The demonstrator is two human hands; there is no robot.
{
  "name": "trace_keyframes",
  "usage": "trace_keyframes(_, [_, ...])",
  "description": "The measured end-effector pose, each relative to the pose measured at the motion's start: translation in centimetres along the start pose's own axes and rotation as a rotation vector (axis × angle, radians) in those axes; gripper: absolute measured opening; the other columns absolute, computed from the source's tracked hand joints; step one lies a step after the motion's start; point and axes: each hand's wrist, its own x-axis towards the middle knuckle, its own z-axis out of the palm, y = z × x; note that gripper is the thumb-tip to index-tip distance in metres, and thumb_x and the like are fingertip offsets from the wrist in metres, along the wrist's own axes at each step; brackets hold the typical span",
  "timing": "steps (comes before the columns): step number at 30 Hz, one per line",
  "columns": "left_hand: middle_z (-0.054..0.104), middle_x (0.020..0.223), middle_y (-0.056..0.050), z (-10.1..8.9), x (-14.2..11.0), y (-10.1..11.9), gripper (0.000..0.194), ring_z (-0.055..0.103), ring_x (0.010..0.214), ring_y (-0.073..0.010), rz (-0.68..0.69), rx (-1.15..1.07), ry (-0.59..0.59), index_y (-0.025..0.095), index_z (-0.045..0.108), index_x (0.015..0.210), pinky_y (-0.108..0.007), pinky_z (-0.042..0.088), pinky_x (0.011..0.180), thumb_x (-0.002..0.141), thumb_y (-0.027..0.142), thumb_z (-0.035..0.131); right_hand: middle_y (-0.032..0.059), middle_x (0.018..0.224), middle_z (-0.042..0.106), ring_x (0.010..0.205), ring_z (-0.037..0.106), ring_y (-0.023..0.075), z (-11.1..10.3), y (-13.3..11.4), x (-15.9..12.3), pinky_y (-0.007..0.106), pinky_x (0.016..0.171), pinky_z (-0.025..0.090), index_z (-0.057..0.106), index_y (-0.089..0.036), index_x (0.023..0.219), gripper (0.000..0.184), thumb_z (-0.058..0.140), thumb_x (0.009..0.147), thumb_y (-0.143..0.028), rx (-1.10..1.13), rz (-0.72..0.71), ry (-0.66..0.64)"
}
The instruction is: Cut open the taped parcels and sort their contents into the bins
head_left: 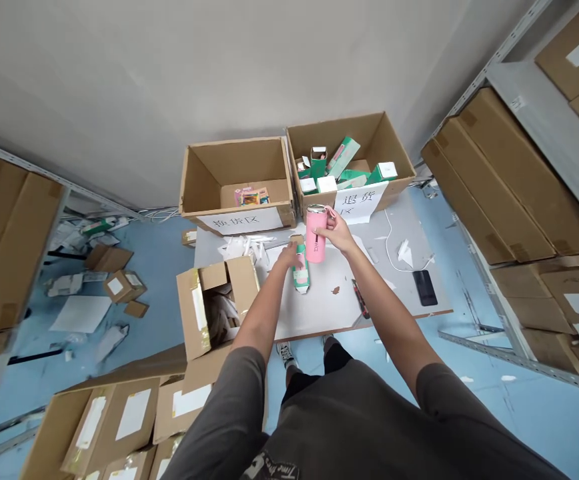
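Apparently for steadiness, the right hand (337, 233) grasps the pink tumbler (313, 248) around its side near frame centre, while the left hand (288, 255) grips the green box (300, 276) just lower left.

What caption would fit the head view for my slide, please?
Right hand holding a pink bottle upright, left hand at a small green carton on the table.
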Motion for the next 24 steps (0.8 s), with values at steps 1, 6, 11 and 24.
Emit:
trace_keyframes(1, [0.042, 0.165, -0.03, 0.3, 0.8, -0.4, 0.117, 0.044, 0.15, -0.0471, -0.064, 0.032, -0.05, 0.013, 0.048, 0.15, -0.052, 0.042, 0.116, 0.047, 0.033, 0.101, 0.009, 0.133, 0.073, 0.122, 0.07, 0.0308, -0.4, 0.5, 0.4, 0.051, 0.112, 0.057, 0.049, -0.026, 0.154, 0.105, 0.097, 0.063, -0.046, 0.0, 0.0, -0.002])
trace_keyframes(6, [0.042, 0.163, -0.029, 0.7, 2.1, -1.2, 0.105, 0.047, 0.147, -0.0459, -0.118, 0.143, -0.148, 0.017, 0.047, 0.139, -0.051, 0.043, 0.115, 0.049, 0.025, 0.101, 0.0085, 0.126, 0.076, 0.119, 0.071, 0.0307, -1.8, 1.8, 0.9, 0.051, 0.112, 0.056, 0.05, -0.025, 0.152, 0.103, 0.097, 0.063, -0.044, 0.006, 0.027, 0.023])
trace_keyframes(11, [0.049, 0.156, -0.023, 0.3, -1.4, -0.1, 0.094, 0.049, 0.144, -0.0407, -0.013, 0.153, -0.066, 0.018, 0.048, 0.135, -0.048, 0.043, 0.116, 0.055, 0.014, 0.097, 0.01, 0.132, 0.074, 0.124, 0.069, 0.0309, -1.6, 0.2, -0.2, 0.051, 0.115, 0.053, 0.048, -0.025, 0.154, 0.105, 0.097, 0.063, -0.044, 0.008, -0.004, 0.067])
trace_keyframes(24, [0.048, 0.165, -0.013, 6.2, -19.0, -1.0, 0.019, 0.038, 0.155, -0.0387, 0.32, -0.08, 0.193, 0.022, 0.075, 0.093, -0.065, 0.036, 0.127, 0.079, 0.01, 0.078, 0.0112, 0.131, 0.071, 0.118, 0.068, 0.0303, 5.2, 2.5, -15.8, 0.054, 0.108, 0.056, 0.049, -0.029, 0.133, 0.085, 0.091, 0.063, -0.055, 0.04, -0.035, 0.419])
